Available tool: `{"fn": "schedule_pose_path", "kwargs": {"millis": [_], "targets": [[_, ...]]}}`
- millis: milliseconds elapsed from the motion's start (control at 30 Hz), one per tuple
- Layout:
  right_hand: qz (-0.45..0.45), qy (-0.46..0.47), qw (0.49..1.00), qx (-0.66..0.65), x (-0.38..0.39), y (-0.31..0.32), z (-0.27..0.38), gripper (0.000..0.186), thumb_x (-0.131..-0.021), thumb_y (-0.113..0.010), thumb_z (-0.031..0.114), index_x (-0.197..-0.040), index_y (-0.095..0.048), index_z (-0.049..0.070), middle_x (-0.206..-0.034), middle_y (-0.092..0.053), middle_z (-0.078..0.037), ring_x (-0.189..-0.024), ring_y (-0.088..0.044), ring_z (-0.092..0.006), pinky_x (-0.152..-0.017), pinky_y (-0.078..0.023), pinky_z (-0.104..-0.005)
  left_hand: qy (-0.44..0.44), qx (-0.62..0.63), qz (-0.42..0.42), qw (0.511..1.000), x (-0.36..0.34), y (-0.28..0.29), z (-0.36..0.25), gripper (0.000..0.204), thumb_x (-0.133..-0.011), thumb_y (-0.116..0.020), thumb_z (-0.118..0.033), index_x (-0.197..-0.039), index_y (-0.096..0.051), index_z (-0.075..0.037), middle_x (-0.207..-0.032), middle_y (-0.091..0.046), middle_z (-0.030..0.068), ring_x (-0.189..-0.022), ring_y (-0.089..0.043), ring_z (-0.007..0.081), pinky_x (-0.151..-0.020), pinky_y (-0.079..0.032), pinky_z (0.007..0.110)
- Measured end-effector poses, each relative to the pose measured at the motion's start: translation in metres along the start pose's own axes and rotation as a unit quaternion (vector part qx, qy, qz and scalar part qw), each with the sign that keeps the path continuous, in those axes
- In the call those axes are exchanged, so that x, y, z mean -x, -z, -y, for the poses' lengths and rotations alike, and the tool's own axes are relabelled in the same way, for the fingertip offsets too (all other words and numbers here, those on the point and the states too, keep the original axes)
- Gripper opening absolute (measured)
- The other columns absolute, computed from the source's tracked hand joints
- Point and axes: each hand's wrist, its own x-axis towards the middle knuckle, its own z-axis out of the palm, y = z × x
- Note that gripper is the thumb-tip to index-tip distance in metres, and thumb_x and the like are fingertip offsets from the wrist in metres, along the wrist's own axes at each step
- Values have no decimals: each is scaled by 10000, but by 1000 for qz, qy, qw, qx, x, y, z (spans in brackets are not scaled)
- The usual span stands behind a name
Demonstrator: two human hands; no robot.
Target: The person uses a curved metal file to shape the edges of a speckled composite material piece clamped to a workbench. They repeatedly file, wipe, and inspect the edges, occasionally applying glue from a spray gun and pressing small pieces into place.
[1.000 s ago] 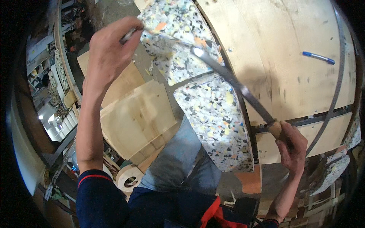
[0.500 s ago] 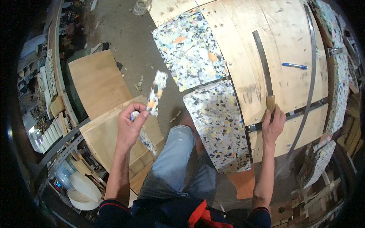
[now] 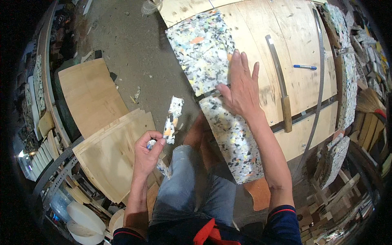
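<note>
Thumb and fingers of my left hand (image 3: 149,152) pinch a strip of speckled foam (image 3: 171,122), which sticks out above and below the grip. My right hand (image 3: 241,87) has its fingers spread and holds nothing. It is over the right edge of the far foam slab (image 3: 202,53), near the gap before the near foam slab (image 3: 232,139); my forearm hides part of that near slab. Both slabs are multicoloured and lie along the table's left side. A long knife (image 3: 281,87) with a wooden handle rests on the wooden table to the right of my hand.
On the wooden table (image 3: 261,24) are a blue pen (image 3: 305,67) and a long metal ruler (image 3: 320,61). Plywood sheets (image 3: 92,94) stand at the left. More foam (image 3: 347,90) is stacked past the table's right edge, near a broom (image 3: 370,101).
My right hand has let go of the knife, leaving it on the table, and moved left to the foam slabs with fingers spread. My left hand has come lower and nearer with the strip.
</note>
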Motion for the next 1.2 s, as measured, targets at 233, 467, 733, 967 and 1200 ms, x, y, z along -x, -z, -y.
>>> {"fn": "schedule_pose_path", "kwargs": {"millis": [233,467,733,967,1200], "targets": [[39,-47,998,-15,-16,4,11,884,-997,-519,539,-1576,-243,-70,-1613,-355,-248,-1515,-318,-385,-1217,-116,-664,-67,-46,40,996,-21,19,-17,79,-917,-718,-60,-959,-680,-5,-910,-663,16,-852,-587,88,-779,-474,263],[-52,-338,797,-497,-20,35,76,522,-952,-647,99,-1443,-520,-23,-1238,-691,-156,-913,-683,-170,-738,-549,-290,-115,-71,171,976,-95,19,-66,93,-918,-706,-88,-984,-692,-24,-905,-658,35,-860,-607,127,-791,-475,290],[-179,-373,549,-726,-72,11,73,319,-1019,-585,93,-1303,-605,-52,-930,-677,-73,-734,-653,-133,-577,-519,-270,-117,-192,211,951,-210,-8,-107,185,-891,-691,-142,-1009,-687,1,-917,-729,137,-815,-697,218,-721,-532,349],[-200,-486,693,-493,-112,-3,59,260,-936,-724,113,-1120,-690,-68,-761,-676,-45,-623,-593,-90,-559,-490,-254,-172,-252,220,927,-254,-28,-132,160,-893,-681,-153,-951,-681,-4,-927,-718,191,-822,-700,365,-734,-539,454],[-211,-512,770,-319,-135,-4,54,211,-859,-774,144,-885,-748,-64,-666,-659,-33,-588,-544,-83,-542,-450,-264,-159,-288,189,925,-265,-38,-137,145,-904,-664,-163,-931,-687,-23,-924,-718,194,-843,-696,408,-768,-534,497]]}}
